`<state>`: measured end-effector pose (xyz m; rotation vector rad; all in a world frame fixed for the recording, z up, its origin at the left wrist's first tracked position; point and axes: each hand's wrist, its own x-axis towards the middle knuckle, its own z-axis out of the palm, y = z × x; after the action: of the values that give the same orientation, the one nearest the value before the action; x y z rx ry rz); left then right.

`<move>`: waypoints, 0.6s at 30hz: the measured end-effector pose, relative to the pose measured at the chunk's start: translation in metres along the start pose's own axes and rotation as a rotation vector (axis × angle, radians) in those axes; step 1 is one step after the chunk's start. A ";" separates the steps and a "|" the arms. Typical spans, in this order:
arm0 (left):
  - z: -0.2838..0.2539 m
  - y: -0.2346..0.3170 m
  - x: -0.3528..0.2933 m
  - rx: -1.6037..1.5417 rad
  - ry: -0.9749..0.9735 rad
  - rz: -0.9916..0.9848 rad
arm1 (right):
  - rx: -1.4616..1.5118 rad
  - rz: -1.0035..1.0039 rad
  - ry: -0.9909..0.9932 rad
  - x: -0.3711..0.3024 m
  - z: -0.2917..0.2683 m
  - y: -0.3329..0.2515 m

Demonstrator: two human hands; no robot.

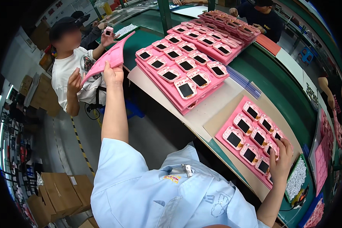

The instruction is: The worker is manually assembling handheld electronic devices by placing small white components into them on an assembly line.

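Note:
My left hand (113, 74) is stretched out to the left, its fingers closed on the edge of a thin pink foam tray (109, 59). A co-worker beside me has a hand at the other end of that tray and holds up a small pink toy camera (108, 32) in the other hand. On the bench at the right lies a second pink foam tray (237, 110), filled with rows of pink camera housings (243, 124) with dark screens. My right hand (281, 159) rests at this tray's right edge, thumb and fingers apart, fingertips touching the housings there.
A stack of pink trays with camera housings (186, 64) stands ahead, with another stack (212, 36) behind it. A green-rimmed tray of small white parts (297, 178) and a hand tool (301, 197) lie at the right. Cardboard boxes (59, 193) sit on the floor; other people work across the bench.

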<state>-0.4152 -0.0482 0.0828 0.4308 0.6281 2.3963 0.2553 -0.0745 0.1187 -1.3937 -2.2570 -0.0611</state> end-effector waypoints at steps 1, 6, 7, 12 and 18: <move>0.002 -0.004 0.002 0.010 0.013 -0.013 | -0.007 0.007 -0.007 -0.002 -0.001 0.001; 0.006 -0.006 0.007 0.059 0.075 -0.081 | -0.024 0.050 -0.030 -0.010 -0.002 0.008; 0.008 -0.007 0.010 0.069 0.088 -0.095 | -0.019 0.066 -0.029 -0.012 -0.002 0.009; 0.017 -0.021 0.019 0.117 0.149 -0.158 | 0.003 0.120 -0.032 -0.019 -0.002 0.020; 0.025 -0.042 0.008 0.174 0.224 -0.228 | 0.016 0.157 -0.026 -0.027 -0.003 0.027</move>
<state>-0.3903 -0.0053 0.0827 0.1524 0.9387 2.1956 0.2894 -0.0850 0.1041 -1.5668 -2.1560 0.0267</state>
